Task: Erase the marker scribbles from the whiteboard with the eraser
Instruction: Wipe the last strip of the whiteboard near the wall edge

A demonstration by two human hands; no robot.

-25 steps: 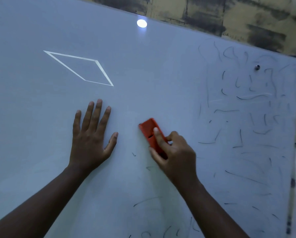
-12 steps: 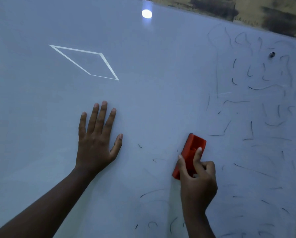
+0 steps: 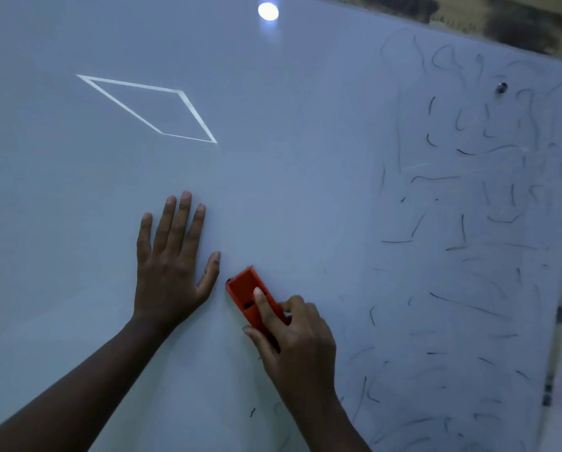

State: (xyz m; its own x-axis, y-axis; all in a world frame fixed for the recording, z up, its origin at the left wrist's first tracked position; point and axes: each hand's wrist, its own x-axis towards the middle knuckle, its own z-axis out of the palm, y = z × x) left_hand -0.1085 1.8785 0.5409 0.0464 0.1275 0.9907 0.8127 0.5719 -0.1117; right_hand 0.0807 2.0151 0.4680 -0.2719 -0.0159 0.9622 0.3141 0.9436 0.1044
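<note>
A large whiteboard (image 3: 305, 132) fills the view. My right hand (image 3: 297, 340) grips a red eraser (image 3: 245, 288) and holds it against the board, just right of my left thumb. My left hand (image 3: 172, 262) lies flat on the board with its fingers spread. Black marker scribbles (image 3: 475, 197) cover the right part of the board. A few short marks (image 3: 252, 412) sit below the eraser. The left part of the board shows no marks.
A screw head (image 3: 501, 88) sits in the board's upper right. The board's right edge (image 3: 560, 314) runs down the right side, with a stained yellow wall (image 3: 514, 21) above. A lamp reflection (image 3: 268, 11) and a bright diamond-shaped reflection (image 3: 149, 107) lie on the board.
My right hand has swept the eraser left toward my left thumb. The short marks that lay between the two hands are gone. My left hand has stayed flat on the board.
</note>
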